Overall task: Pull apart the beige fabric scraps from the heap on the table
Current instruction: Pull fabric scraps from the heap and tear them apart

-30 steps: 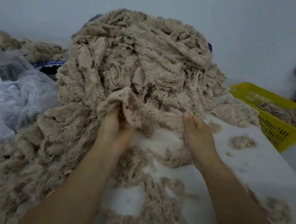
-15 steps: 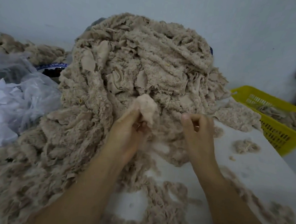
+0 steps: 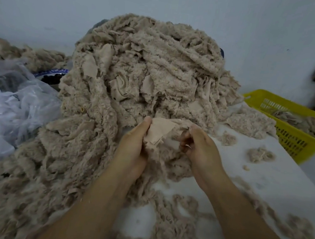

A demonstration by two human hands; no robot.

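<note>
Both hands on one scrap [image 3: 159, 132]
Left to right I see bags [image 3: 10, 107], the heap [image 3: 148, 69] on the table [image 3: 281, 189], my left hand [image 3: 132, 148] and right hand [image 3: 203, 149] both clamped on a smooth scrap at the heap's foot, then a yellow basket [image 3: 294, 138]
</note>
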